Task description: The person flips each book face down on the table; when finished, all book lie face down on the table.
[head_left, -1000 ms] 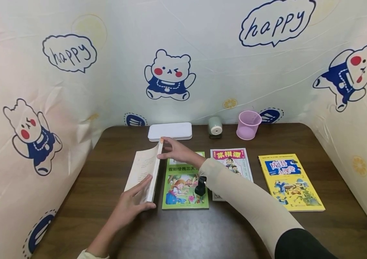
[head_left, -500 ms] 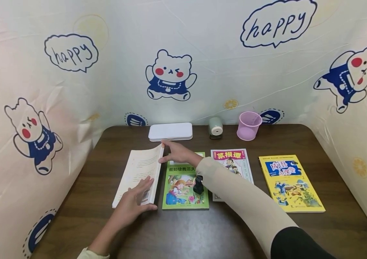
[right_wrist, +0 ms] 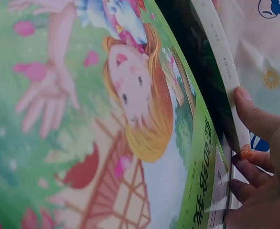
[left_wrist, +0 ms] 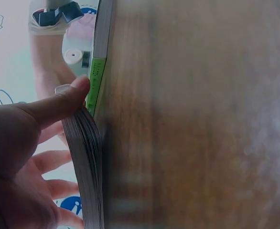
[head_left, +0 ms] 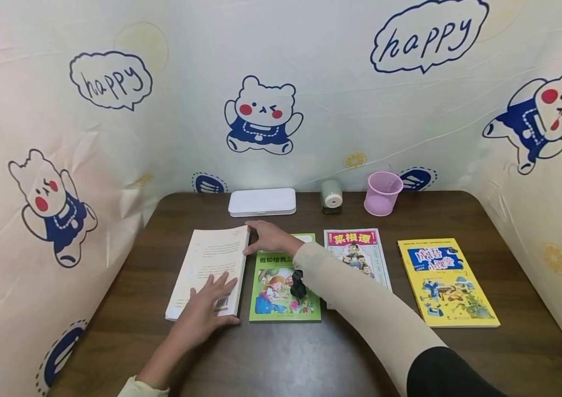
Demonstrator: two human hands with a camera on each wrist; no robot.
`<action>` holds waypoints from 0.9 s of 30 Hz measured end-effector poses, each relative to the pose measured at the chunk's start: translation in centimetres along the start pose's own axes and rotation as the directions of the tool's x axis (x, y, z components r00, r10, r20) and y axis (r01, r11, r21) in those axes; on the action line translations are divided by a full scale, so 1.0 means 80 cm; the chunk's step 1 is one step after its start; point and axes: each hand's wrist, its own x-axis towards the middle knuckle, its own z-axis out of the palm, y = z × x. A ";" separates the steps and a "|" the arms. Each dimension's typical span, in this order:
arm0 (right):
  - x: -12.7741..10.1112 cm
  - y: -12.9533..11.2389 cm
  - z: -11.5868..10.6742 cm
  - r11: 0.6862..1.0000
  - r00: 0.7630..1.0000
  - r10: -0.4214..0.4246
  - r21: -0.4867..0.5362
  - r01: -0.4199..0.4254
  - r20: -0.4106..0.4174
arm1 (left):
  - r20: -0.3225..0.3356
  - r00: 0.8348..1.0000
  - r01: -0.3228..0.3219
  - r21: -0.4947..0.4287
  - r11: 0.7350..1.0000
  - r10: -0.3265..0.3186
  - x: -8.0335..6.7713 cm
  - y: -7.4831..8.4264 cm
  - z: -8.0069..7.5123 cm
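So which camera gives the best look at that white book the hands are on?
The head view: the whole white book lies flat under both hands. The left wrist view shows only its page edges; the right wrist view shows just a strip of its edge beside the green book.

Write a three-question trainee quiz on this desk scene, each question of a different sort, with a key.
1. True or false: the left hand rests on the cream book lying flat on the table.
2. Multiple choice: which book do the right hand and forearm reach across? A the yellow book; B the green book; C the pink-titled book.
3. Fill in: the pink cup stands at the table's back edge, beside a small green ______.

Key: 1 true; 2 B; 3 pencil sharpener.
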 end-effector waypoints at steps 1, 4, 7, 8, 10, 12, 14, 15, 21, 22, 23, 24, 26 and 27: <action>0.000 0.000 0.000 1.000 1.000 0.001 -0.004 -0.001 -0.001 | 0.006 1.000 0.002 0.005 1.000 -0.002 0.000 0.000 0.000; 0.003 0.000 0.003 0.999 1.000 0.008 -0.037 -0.008 -0.005 | 0.026 1.000 0.010 0.023 1.000 -0.011 0.001 0.000 -0.001; 0.005 0.002 0.007 0.997 1.000 0.007 -0.078 -0.008 -0.011 | 0.044 0.999 0.019 0.043 0.999 -0.021 0.002 0.000 -0.001; 0.005 0.002 0.008 0.996 1.000 0.005 -0.086 -0.006 -0.012 | 0.050 0.998 0.020 0.051 0.998 -0.023 0.002 0.000 -0.002; 0.005 0.003 0.010 0.995 1.000 0.000 -0.104 -0.001 -0.016 | 0.059 0.998 0.021 0.066 0.998 -0.024 0.003 0.000 -0.002; 0.004 0.003 0.011 0.994 1.000 -0.005 -0.111 0.003 -0.019 | 0.068 0.997 0.021 0.074 0.997 -0.026 0.003 0.001 -0.002; 0.003 0.003 0.011 0.993 1.000 -0.008 -0.117 0.005 -0.019 | 0.078 0.997 0.016 0.086 0.996 -0.023 0.003 0.001 -0.002; 0.002 0.003 0.011 0.993 1.000 -0.009 -0.121 0.007 -0.018 | 0.082 0.996 0.015 0.090 0.996 -0.022 0.004 0.001 -0.002; 0.001 0.004 0.011 0.991 1.000 -0.011 -0.134 0.009 -0.012 | 0.095 0.995 0.018 0.107 0.994 -0.028 0.005 0.001 -0.001; 0.001 0.004 0.011 0.990 1.000 -0.012 -0.139 0.010 -0.012 | 0.097 0.995 0.020 0.109 0.994 -0.031 0.006 0.001 -0.001; 0.000 0.004 0.011 0.990 1.000 -0.013 -0.144 0.011 -0.012 | 0.099 0.995 0.023 0.109 0.994 -0.034 0.006 0.001 -0.001; 0.001 0.004 0.011 0.989 1.000 -0.014 -0.149 0.012 -0.014 | 0.101 0.994 0.027 0.108 0.994 -0.038 0.007 0.002 -0.001; 0.001 0.005 0.011 0.986 1.000 -0.015 -0.166 0.012 -0.014 | 0.107 0.993 0.036 0.108 0.993 -0.048 0.007 0.003 -0.001; 0.001 0.005 0.011 0.985 1.000 -0.012 -0.172 0.009 -0.013 | 0.110 0.993 0.040 0.109 0.993 -0.052 0.007 0.004 -0.001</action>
